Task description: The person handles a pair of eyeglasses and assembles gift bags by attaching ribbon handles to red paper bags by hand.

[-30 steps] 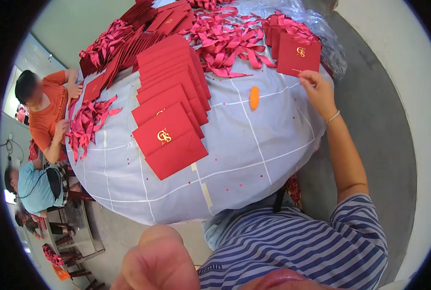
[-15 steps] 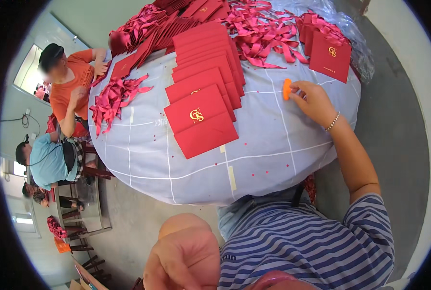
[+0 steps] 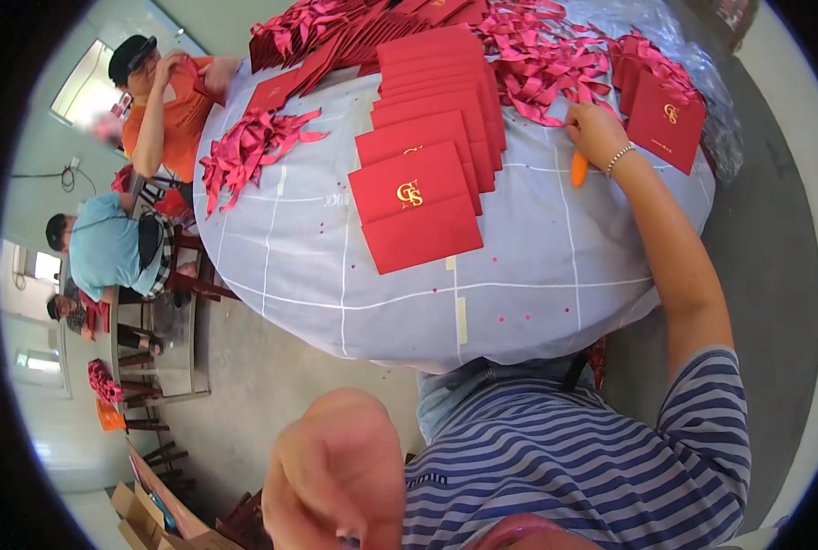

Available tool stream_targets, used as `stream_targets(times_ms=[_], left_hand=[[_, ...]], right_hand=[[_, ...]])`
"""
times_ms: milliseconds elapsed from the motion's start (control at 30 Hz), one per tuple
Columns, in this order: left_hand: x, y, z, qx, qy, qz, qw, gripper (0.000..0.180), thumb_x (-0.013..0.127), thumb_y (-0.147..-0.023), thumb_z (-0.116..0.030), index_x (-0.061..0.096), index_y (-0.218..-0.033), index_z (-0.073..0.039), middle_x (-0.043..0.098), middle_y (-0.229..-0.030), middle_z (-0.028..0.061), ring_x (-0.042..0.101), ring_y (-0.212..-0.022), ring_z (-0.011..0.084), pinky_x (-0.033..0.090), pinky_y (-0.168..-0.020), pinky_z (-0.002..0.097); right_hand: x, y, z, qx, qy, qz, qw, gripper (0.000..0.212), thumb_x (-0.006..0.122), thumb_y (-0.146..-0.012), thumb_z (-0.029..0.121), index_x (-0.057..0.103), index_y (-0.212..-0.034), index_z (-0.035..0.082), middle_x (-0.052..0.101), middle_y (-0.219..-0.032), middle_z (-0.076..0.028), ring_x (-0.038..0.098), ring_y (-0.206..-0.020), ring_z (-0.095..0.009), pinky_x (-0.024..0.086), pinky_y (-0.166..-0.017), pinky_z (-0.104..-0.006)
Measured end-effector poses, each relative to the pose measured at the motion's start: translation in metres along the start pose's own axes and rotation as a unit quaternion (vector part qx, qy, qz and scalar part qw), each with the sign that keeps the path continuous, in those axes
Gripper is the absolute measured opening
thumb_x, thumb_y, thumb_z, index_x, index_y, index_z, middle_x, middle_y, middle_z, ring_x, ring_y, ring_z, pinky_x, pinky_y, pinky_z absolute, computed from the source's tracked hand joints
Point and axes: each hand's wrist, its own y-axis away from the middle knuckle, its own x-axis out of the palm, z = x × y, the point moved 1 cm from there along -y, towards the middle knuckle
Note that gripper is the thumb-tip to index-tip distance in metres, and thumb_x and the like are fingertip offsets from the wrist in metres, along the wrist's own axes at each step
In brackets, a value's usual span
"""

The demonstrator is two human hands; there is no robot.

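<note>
My right hand [image 3: 599, 136] is at the near edge of a pile of dark pink ribbons [image 3: 542, 78], its fingers bent down onto a ribbon. By its heel lies a small, long orange object [image 3: 579, 169] on the cloth; its kind is unclear. My left hand [image 3: 335, 467] is raised close at the bottom, blurred, with curled fingers; what they hold, if anything, does not show. An overlapping row of red card folders [image 3: 418, 206] with gold emblems lies mid-table. Another red folder [image 3: 667, 119] leans at the right, with ribbons behind it.
A pale checked cloth [image 3: 519, 238] covers the round table, with small red dots scattered on it. More ribbons [image 3: 253, 151] lie at the left, and clear plastic [image 3: 725, 128] at the far right. A person in orange [image 3: 178, 110] sits across the left edge; others sit beyond.
My right hand has left the orange object and moved away from me to the ribbon pile. My left hand stays raised. The person in orange has lifted a red thing. The view has shifted.
</note>
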Motion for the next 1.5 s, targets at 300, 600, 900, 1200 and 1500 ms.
stream_targets(times_ms=[300,600,900,1200,1500], left_hand=[[-0.162,0.056,0.074,-0.404,-0.627,0.3,0.595,0.052,0.084,-0.072,-0.019,0.064,-0.115,0.002,0.06,-0.117,0.0165,0.061,-0.102,0.0327,0.05,-0.09,0.0371],[-0.178,0.068,0.091,-0.602,-0.528,0.321,0.506,0.068,0.089,-0.066,-0.023,0.06,-0.126,-0.007,0.054,-0.116,0.0129,0.056,-0.094,0.0226,0.051,-0.081,0.0347],[-0.13,0.057,0.088,-0.47,-0.544,0.328,0.613,0.059,0.087,-0.064,-0.007,0.062,-0.117,-0.007,0.049,-0.12,0.0081,0.057,-0.096,0.0209,0.052,-0.071,0.0278],[-0.107,0.078,0.094,-0.489,-0.51,0.302,0.64,0.06,0.085,-0.064,0.0,0.063,-0.119,-0.008,0.049,-0.117,0.009,0.057,-0.091,0.0197,0.05,-0.07,0.0286],[-0.098,0.09,0.107,-0.356,-0.547,0.349,0.672,0.057,0.084,-0.059,-0.003,0.064,-0.112,-0.009,0.051,-0.115,0.0108,0.057,-0.097,0.0274,0.052,-0.079,0.0359]], right_hand=[[-0.052,0.055,0.044,0.026,-0.314,0.021,0.949,0.02,0.058,-0.092,0.009,0.064,-0.111,0.006,0.066,-0.077,-0.006,0.064,-0.072,-0.014,0.05,-0.064,-0.0291],[-0.068,0.091,0.108,0.019,-0.628,0.107,0.771,0.027,0.06,-0.095,0.008,0.066,-0.12,0.003,0.071,-0.103,-0.007,0.066,-0.09,-0.011,0.051,-0.075,-0.0226],[-0.052,0.057,0.165,-0.308,-0.247,-0.175,0.902,0.01,0.071,-0.082,0.012,0.068,-0.085,0.002,0.064,-0.103,-0.01,0.06,-0.102,-0.028,0.046,-0.085,-0.0385],[-0.033,0.054,0.179,-0.338,-0.185,-0.194,0.902,0.01,0.07,-0.082,0.01,0.069,-0.085,0.001,0.066,-0.11,-0.013,0.062,-0.101,-0.03,0.046,-0.094,-0.0438],[-0.025,0.061,0.169,-0.324,-0.284,-0.206,0.879,0.012,0.074,-0.074,0.001,0.067,-0.084,-0.001,0.063,-0.099,-0.012,0.061,-0.092,-0.029,0.049,-0.081,-0.0381]])
